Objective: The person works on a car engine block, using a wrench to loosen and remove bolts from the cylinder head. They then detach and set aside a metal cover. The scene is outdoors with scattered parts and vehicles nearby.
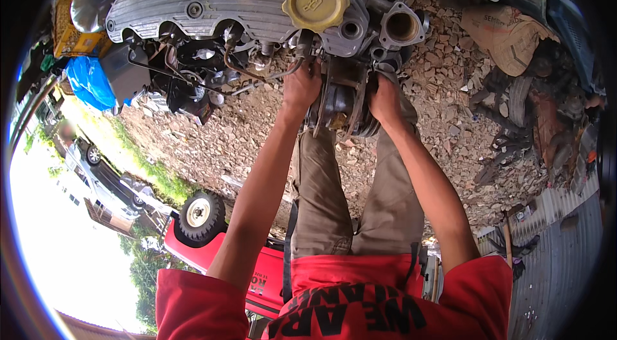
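A car engine (244,2) with a ribbed grey valve cover (222,4) and a yellow oil filler cap (315,3) spans the upper middle. At its near end, a dark metal bracket and pulley assembly (340,99) juts toward my legs. My left hand (302,87) is on the left side of this assembly, below a thin bent metal pipe (276,74), its fingers curled in. On the opposite side, my right hand (386,99) reaches in with bent fingers beneath a round open metal outlet (402,27). The engine parts hide both sets of fingertips, so what they grip is unclear.
Broken stone covers the ground (443,147). Dark metal scrap (530,108) and a torn brown paper sack (504,35) lie at right. A blue plastic bag (90,83) and yellow crate (74,28) are at left. Behind me stands a red vehicle (263,276).
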Demonstrator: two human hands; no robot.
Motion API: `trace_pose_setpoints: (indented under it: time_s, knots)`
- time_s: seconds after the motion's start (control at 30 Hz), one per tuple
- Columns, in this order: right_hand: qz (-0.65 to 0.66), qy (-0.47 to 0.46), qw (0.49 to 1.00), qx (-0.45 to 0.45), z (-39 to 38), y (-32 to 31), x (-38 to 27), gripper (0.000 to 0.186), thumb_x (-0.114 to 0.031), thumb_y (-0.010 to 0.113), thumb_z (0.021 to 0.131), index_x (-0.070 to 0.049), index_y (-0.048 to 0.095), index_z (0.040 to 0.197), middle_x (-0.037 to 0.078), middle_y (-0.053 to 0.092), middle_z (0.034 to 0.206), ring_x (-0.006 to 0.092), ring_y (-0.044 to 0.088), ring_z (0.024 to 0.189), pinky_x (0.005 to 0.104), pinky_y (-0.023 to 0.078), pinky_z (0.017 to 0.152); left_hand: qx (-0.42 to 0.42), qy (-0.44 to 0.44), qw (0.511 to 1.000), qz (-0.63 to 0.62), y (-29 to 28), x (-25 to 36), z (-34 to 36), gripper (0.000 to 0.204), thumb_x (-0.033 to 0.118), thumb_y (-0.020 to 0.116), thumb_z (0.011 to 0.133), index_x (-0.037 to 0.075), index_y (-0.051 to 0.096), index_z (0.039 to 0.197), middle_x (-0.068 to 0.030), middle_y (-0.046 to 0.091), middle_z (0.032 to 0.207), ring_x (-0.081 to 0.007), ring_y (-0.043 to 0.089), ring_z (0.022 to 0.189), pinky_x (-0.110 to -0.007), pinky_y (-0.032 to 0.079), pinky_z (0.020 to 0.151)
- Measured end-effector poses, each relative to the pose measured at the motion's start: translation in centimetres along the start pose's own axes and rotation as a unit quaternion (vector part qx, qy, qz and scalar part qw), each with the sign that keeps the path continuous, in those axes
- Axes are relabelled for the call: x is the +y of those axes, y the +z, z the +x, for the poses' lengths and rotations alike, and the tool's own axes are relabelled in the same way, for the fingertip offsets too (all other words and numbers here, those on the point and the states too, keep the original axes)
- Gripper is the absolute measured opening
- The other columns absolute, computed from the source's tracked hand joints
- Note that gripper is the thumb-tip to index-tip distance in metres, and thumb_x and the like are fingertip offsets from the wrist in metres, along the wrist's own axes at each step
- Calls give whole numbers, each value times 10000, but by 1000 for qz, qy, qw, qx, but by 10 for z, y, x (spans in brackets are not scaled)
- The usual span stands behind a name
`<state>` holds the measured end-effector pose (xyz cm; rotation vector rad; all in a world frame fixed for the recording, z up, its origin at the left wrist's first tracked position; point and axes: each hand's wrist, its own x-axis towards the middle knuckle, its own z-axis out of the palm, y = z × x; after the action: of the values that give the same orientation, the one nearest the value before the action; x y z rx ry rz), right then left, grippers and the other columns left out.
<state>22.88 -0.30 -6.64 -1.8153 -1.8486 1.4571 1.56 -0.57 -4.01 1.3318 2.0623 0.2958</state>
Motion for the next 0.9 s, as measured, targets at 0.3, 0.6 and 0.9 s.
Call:
trace_pose_setpoints:
  time_s: [0.3, 0.6, 0.9]
  knots:
    - [-17, 44, 999, -24, 1, 0, -2, 241, -39, 600, 766, -3, 573, 1002, 260, 627, 915, 452, 583, 913, 507, 462, 761, -20, -64, 997, 32, -1, 6, 0, 224, 186, 521, 893, -10, 631, 897, -255, 635, 799, -462, 605, 770, -518, 478, 676]
    - [-22, 27, 999, 11, 5, 0, -5, 149, -134, 588, 836, 0, 646, 867, 232, 645, 838, 409, 613, 847, 466, 470, 721, -95, -167, 975, -111, -28, 7, 1, 333, 212, 488, 831, 17, 649, 1047, -284, 640, 952, -444, 611, 942, -469, 485, 793]
    - [-23, 49, 998, -27, 2, -6, -16, 228, -64, 611, 777, 14, 594, 990, 284, 629, 926, 451, 597, 920, 480, 481, 749, -108, -137, 981, -91, -17, -11, 10, 339, 215, 492, 827, 35, 652, 1066, -275, 644, 993, -448, 591, 1005, -461, 482, 844]
